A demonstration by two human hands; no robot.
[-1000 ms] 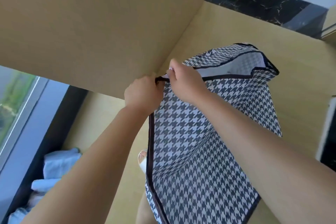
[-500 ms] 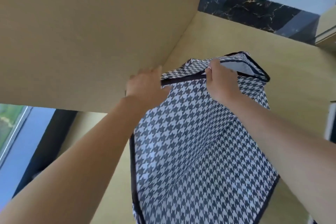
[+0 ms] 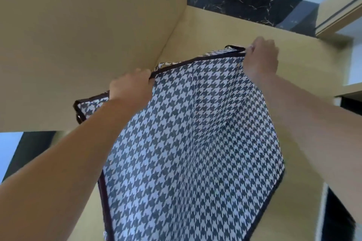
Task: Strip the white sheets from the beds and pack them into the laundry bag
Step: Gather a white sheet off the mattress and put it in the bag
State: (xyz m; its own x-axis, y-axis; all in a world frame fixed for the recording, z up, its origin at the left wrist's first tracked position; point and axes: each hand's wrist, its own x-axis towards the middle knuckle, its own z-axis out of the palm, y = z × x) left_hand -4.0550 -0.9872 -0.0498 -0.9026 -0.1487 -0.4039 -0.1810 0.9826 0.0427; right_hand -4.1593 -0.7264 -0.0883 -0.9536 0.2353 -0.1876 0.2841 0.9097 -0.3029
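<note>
The laundry bag (image 3: 188,143) is a black-and-white houndstooth fabric bag with dark trim, held up in front of me and hanging down over the tan floor. My left hand (image 3: 130,89) grips its dark top edge at the left. At the far right corner of the same edge, my right hand (image 3: 261,58) pinches the trim. The edge runs taut between the two hands. No white sheets or beds are in view.
A tan wall or panel (image 3: 88,35) fills the upper left, close beside the bag. A black marble skirting (image 3: 244,8) runs along the far wall. Pale shelving (image 3: 344,15) stands at the right. A dark strip (image 3: 29,146) lies at the lower left.
My hands have moved apart along the bag's top edge, the right one going far to the right, and the edge is stretched out. The view has tilted upward; the blue cloths at lower left are gone from sight.
</note>
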